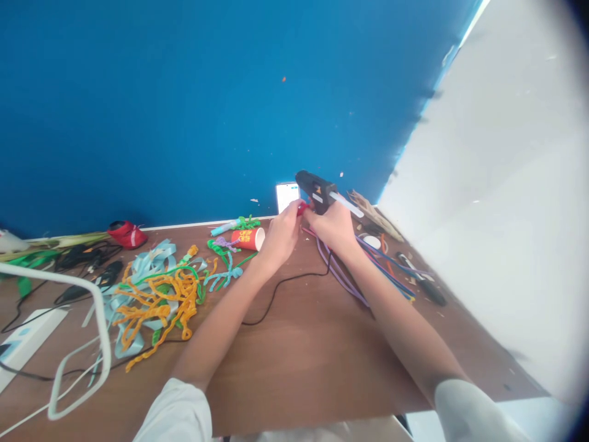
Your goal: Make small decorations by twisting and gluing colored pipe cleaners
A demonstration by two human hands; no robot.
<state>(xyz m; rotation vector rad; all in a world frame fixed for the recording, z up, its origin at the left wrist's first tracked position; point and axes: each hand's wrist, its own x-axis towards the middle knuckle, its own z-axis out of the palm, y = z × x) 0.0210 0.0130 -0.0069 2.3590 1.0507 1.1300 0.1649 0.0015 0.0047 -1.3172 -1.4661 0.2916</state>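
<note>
In the head view, my right hand [335, 226] is wrapped round a black hot glue gun [315, 189]. A whitish glue stick [347, 204] sticks out of its back end. Close beside it, my left hand [284, 232] pinches a small red piece [302, 209], whose kind I cannot make out. My right fingers are close to that piece too; whether they touch it is hidden. Behind my hands a phone with a lit screen [288, 195] leans upright against the blue wall. A red paper cup [247, 239] lies on its side left of my left hand.
Orange twisted fuzzy strips [170, 301] and light blue ribbon [126, 307] lie tangled on the left. Nearby are a white power strip [34, 341] and a white frame [105, 331]. The gun's black cable [280, 285] crosses the brown table [294, 362]. Purple strips [343, 279] lie right.
</note>
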